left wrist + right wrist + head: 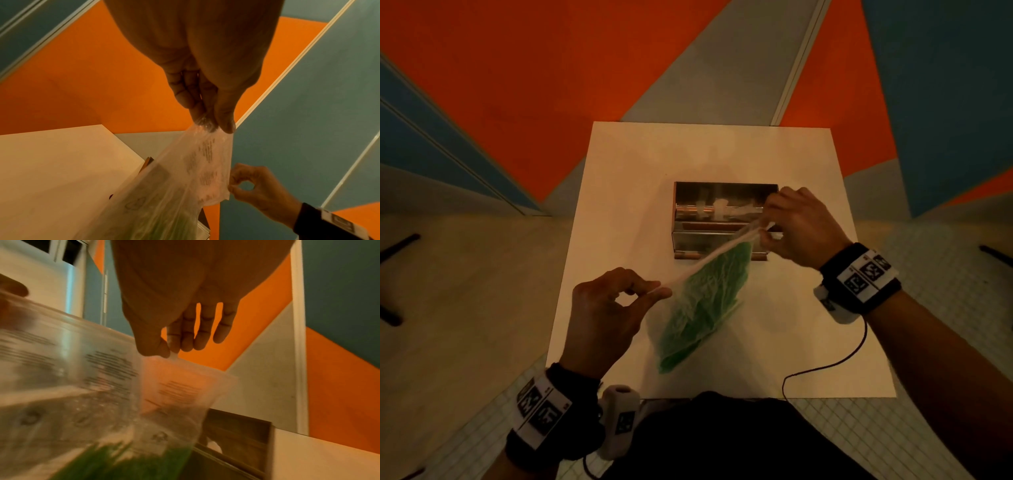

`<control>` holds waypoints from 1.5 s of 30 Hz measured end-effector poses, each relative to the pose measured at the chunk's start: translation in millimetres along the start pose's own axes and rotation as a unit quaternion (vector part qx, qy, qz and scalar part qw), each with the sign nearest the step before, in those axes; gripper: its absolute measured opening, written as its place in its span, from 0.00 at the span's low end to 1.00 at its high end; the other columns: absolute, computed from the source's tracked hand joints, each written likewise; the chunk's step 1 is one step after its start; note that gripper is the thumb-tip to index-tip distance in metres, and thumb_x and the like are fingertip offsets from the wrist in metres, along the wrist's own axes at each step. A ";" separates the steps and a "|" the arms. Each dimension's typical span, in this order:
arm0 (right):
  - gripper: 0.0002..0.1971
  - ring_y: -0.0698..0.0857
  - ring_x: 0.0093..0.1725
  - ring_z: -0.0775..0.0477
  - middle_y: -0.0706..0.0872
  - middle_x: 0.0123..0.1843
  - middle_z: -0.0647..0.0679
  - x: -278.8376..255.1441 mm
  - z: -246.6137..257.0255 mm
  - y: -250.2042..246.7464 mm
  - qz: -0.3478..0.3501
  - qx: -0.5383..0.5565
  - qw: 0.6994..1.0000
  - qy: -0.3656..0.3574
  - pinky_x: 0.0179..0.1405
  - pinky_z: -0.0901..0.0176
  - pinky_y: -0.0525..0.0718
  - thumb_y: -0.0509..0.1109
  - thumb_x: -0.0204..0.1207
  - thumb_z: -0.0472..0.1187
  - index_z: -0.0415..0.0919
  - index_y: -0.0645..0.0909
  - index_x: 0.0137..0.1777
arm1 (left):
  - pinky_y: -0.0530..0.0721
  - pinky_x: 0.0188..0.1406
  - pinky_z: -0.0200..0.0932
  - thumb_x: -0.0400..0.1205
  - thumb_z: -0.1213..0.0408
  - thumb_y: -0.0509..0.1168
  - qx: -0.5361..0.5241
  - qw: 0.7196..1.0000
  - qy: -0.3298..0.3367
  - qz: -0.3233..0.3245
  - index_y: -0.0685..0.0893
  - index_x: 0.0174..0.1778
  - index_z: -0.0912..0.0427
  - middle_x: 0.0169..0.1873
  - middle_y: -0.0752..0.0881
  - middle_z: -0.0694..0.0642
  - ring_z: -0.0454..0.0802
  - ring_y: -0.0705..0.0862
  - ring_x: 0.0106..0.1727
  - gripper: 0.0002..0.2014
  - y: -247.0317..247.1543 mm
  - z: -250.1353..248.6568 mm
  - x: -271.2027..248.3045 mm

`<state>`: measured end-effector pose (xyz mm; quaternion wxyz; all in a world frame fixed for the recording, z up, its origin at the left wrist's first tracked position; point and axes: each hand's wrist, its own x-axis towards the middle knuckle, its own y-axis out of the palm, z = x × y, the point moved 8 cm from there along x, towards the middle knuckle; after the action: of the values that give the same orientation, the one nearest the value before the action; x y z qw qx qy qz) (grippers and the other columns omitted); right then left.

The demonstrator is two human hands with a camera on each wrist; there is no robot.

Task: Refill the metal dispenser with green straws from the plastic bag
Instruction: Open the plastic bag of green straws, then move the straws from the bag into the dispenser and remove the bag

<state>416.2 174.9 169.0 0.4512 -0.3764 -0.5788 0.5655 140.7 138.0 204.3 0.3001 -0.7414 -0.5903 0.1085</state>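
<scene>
A clear plastic bag [705, 308] with green straws [698, 329] in its lower part hangs slanted over the white table [619, 178]. My left hand [658, 288] pinches one end of the bag's top edge between thumb and forefinger. My right hand [765, 232] pinches the other end, just in front of the metal dispenser [722, 202]. The top edge is stretched taut between them. In the left wrist view my left hand [209, 125] nips the printed bag [185, 178]. In the right wrist view my right hand [170, 352] holds the bag's [102, 386] corner above the dispenser [236, 434].
A black cable [825, 366] from my right wrist loops over the table's near right part. The dispenser stands at the table's middle, slightly right. Dark furniture legs [397, 246] stand on the floor at left and right. Orange and blue walls lie beyond the far edge.
</scene>
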 end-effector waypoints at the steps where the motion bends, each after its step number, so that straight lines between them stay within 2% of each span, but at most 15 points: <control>1: 0.06 0.79 0.48 0.43 0.85 0.46 0.47 -1.0 -10.5 2.0 0.005 -0.005 1.000 0.014 0.45 0.51 0.73 0.72 0.71 0.45 0.44 0.86 0.44 | 0.81 0.29 0.37 0.69 0.57 0.77 -0.003 1.000 -0.005 -0.001 0.88 0.33 0.55 0.36 0.91 0.47 0.35 0.83 0.28 0.07 -1.6 1.6 -1.0; 10: 0.09 0.81 0.50 0.41 0.86 0.51 0.45 -16.8 -48.4 6.6 0.014 0.033 0.997 0.061 0.48 0.48 0.76 0.74 0.72 0.45 0.43 0.84 0.49 | 0.77 0.25 0.27 0.69 0.60 0.78 -0.012 0.999 -0.035 -0.011 0.88 0.33 0.53 0.36 0.91 0.47 0.42 0.84 0.24 0.05 -10.2 11.1 -7.6; 14: 0.25 0.78 0.62 0.43 0.80 0.68 0.47 -24.3 -45.3 25.3 0.049 0.112 0.990 0.065 0.57 0.45 0.79 0.77 0.71 0.51 0.49 0.77 0.67 | 0.77 0.43 0.24 0.69 0.62 0.78 -0.026 0.998 -0.051 -0.014 0.89 0.34 0.56 0.35 0.90 0.45 0.42 0.87 0.38 0.05 -15.4 23.5 -11.0; 18: 0.05 0.80 0.59 0.42 0.85 0.61 0.46 -27.2 -26.5 19.2 0.023 0.138 0.989 0.046 0.53 0.40 0.81 0.73 0.76 0.43 0.47 0.85 0.51 | 0.81 0.47 0.31 0.69 0.63 0.77 -0.058 0.997 -0.048 -0.020 0.89 0.36 0.58 0.34 0.90 0.46 0.41 0.88 0.40 0.05 -17.6 24.4 -13.1; 21: 0.05 0.80 0.59 0.44 0.85 0.60 0.47 -38.2 -22.7 -29.8 -0.042 0.163 0.984 0.062 0.55 0.43 0.81 0.71 0.77 0.45 0.45 0.85 0.47 | 0.83 0.48 0.39 0.71 0.61 0.78 -0.049 0.997 -0.020 -0.049 0.88 0.36 0.61 0.37 0.91 0.48 0.40 0.89 0.41 0.08 -37.1 17.3 -14.5; 24: 0.05 0.80 0.61 0.45 0.84 0.61 0.46 -55.9 -13.7 -77.8 -0.094 0.193 0.975 0.065 0.58 0.51 0.80 0.73 0.76 0.43 0.42 0.85 0.47 | 0.84 0.48 0.53 0.71 0.61 0.76 -0.101 0.992 0.000 -0.079 0.88 0.39 0.59 0.37 0.90 0.56 0.55 0.89 0.41 0.07 -56.8 16.5 -16.9; 26: 0.05 0.81 0.61 0.46 0.84 0.60 0.45 -60.4 -3.4 -79.7 -0.094 0.203 0.973 0.056 0.58 0.52 0.80 0.73 0.76 0.42 0.41 0.85 0.48 | 0.84 0.47 0.52 0.70 0.61 0.77 -0.132 0.988 -0.024 -0.077 0.88 0.39 0.56 0.36 0.90 0.53 0.57 0.88 0.41 0.06 -52.1 27.4 -16.6; 29: 0.04 0.81 0.59 0.48 0.83 0.59 0.48 -60.5 11.9 -42.9 -0.031 0.201 0.978 0.051 0.55 0.45 0.83 0.70 0.78 0.44 0.45 0.84 0.47 | 0.84 0.53 0.45 0.71 0.61 0.77 -0.083 0.994 -0.076 0.014 0.89 0.40 0.54 0.40 0.91 0.49 0.46 0.88 0.46 0.05 -15.6 49.0 -17.4; 31: 0.06 0.82 0.59 0.49 0.84 0.58 0.50 -63.7 8.8 -32.2 -0.040 0.227 0.971 0.061 0.55 0.46 0.85 0.70 0.79 0.46 0.46 0.84 0.50 | 0.82 0.58 0.39 0.72 0.61 0.76 -0.077 0.992 -0.081 0.056 0.89 0.40 0.54 0.41 0.91 0.50 0.47 0.88 0.50 0.04 2.0 55.7 -17.7; 34: 0.19 0.83 0.60 0.52 0.83 0.62 0.51 -78.2 -13.7 -32.7 -0.101 0.331 0.928 0.137 0.56 0.57 0.83 0.76 0.74 0.47 0.47 0.80 0.63 | 0.82 0.61 0.51 0.74 0.65 0.74 -0.122 0.987 -0.091 0.048 0.89 0.41 0.58 0.43 0.92 0.52 0.50 0.89 0.51 0.02 4.0 58.9 -14.7; 36: 0.33 0.82 0.61 0.54 0.81 0.66 0.53 -96.8 -33.1 -3.8 -0.084 0.403 0.883 0.227 0.54 0.61 0.82 0.81 0.67 0.48 0.52 0.73 0.72 | 0.83 0.60 0.60 0.75 0.68 0.73 -0.158 0.982 -0.099 0.044 0.88 0.42 0.60 0.43 0.91 0.54 0.54 0.89 0.51 0.02 3.0 60.6 -13.5; 39: 0.52 0.80 0.65 0.47 0.77 0.69 0.53 -133.9 -33.1 91.9 0.084 0.448 0.825 0.333 0.56 0.57 0.81 0.84 0.54 0.60 0.58 0.63 0.78 | 0.85 0.59 0.60 0.75 0.70 0.71 -0.177 0.976 -0.117 0.044 0.87 0.41 0.62 0.42 0.91 0.57 0.55 0.89 0.51 0.02 4.4 66.8 -14.7; 41: 0.62 0.75 0.69 0.47 0.73 0.75 0.51 -153.6 -10.6 151.9 0.214 0.443 0.800 0.344 0.65 0.51 0.78 0.83 0.49 0.66 0.58 0.55 0.83 | 0.85 0.58 0.56 0.75 0.70 0.71 -0.188 0.973 -0.126 0.048 0.86 0.41 0.62 0.43 0.91 0.58 0.57 0.89 0.51 0.01 4.7 69.0 -17.6; 43: 0.63 0.70 0.72 0.50 0.67 0.80 0.53 -153.7 13.3 186.8 0.250 0.459 0.782 0.340 0.72 0.49 0.74 0.85 0.52 0.62 0.56 0.50 0.84 | 0.86 0.57 0.53 0.75 0.69 0.71 -0.192 0.971 -0.133 0.054 0.86 0.41 0.61 0.42 0.91 0.56 0.55 0.89 0.50 0.01 3.8 70.3 -19.9; 45: 0.59 0.67 0.72 0.53 0.65 0.76 0.60 -136.2 32.5 197.4 0.221 0.503 0.767 0.333 0.76 0.48 0.69 0.87 0.56 0.53 0.55 0.52 0.83 | 0.85 0.58 0.52 0.74 0.68 0.71 -0.185 0.970 -0.141 0.065 0.86 0.42 0.59 0.43 0.90 0.53 0.51 0.88 0.51 0.03 3.5 71.7 -21.0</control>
<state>412.8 51.1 -38.9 0.6024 -0.3781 0.0738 0.6991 100.8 140.5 141.2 0.0635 -0.7981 -0.5871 0.1196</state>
